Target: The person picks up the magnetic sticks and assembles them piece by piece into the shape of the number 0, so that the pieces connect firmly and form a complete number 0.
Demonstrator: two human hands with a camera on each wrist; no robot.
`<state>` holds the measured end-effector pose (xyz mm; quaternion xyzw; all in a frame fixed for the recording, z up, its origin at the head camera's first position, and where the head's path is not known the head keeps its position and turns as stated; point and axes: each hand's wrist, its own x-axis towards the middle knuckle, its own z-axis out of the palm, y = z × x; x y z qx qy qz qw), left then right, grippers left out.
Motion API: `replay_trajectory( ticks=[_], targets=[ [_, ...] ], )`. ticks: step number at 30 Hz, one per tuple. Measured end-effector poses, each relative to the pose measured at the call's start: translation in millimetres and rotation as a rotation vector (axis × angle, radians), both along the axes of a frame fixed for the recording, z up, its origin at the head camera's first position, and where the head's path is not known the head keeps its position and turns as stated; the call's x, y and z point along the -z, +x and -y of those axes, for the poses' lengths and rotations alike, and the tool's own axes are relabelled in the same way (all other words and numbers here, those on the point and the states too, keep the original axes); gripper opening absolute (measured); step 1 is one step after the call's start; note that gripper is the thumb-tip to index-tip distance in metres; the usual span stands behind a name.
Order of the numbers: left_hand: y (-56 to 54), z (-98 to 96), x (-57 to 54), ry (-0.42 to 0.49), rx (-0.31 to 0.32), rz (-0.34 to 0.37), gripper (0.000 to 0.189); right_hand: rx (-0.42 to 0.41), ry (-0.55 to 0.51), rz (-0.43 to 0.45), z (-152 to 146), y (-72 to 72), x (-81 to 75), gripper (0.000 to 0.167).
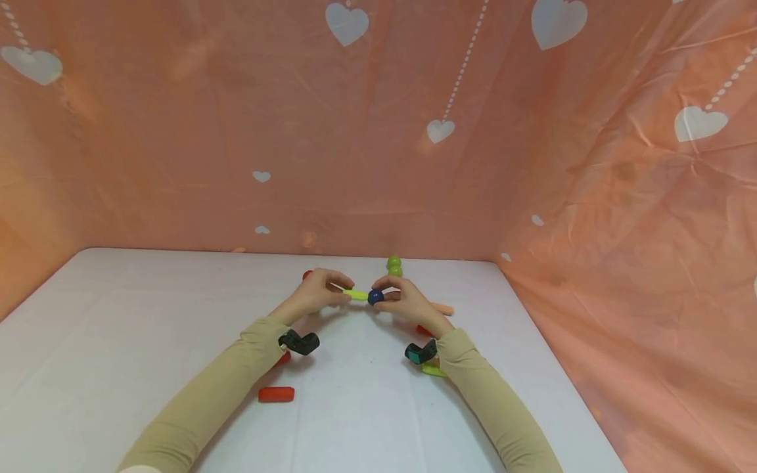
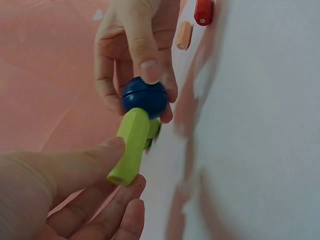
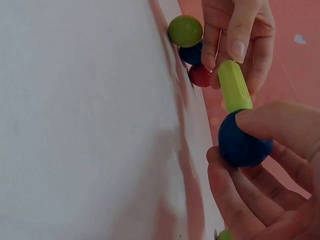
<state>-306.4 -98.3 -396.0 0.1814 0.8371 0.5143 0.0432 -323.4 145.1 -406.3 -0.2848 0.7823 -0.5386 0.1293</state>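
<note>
Above the white table, my left hand (image 1: 319, 289) pinches a yellow-green ribbed toy stick (image 1: 357, 295) between thumb and fingers. Facing it, my right hand (image 1: 408, 303) holds a dark blue ball (image 1: 375, 297) by thumb and fingertips. One end of the stick (image 2: 131, 147) meets the ball (image 2: 144, 97) in the left wrist view. The right wrist view also has stick (image 3: 234, 86) and ball (image 3: 243, 141) end to end; whether they are joined I cannot tell.
Green balls (image 1: 394, 264) lie beyond the right hand. A peach stick (image 1: 443, 309), a red stick (image 1: 424, 330) and a green stick (image 1: 434, 370) lie near the right arm. Another red stick (image 1: 276, 394) is beside the left sleeve. An orange heart-patterned curtain (image 1: 378, 184) hangs behind the table (image 1: 355, 420).
</note>
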Motion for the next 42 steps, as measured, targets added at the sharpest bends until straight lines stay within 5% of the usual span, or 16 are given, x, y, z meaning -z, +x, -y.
replay_trajectory(
  ticks=[10,16,26,36,42],
  targets=[
    [0.7,25.7,-8.3,-0.042,0.01,-0.089,0.034,0.038,0.042,0.001,-4.6,-3.3,1.1,0.035],
    [8.1,44.0,-2.1,-0.123,0.084,-0.119,0.04,0.032,0.053,0.019,-6.2,-1.5,1.2,0.038],
    [19.1,55.4,10.6,-0.239,0.097,-0.089,0.031,0.029,0.076,0.037,-6.4,-1.2,6.8,0.038],
    [21.4,55.6,6.4,-0.257,0.036,-0.071,0.029,0.026,0.09,0.045,-5.4,1.0,0.7,0.038],
    [17.7,50.0,4.9,-0.165,0.046,-0.071,0.031,0.036,0.109,0.036,-5.6,-0.7,-0.8,0.037]
  ],
)
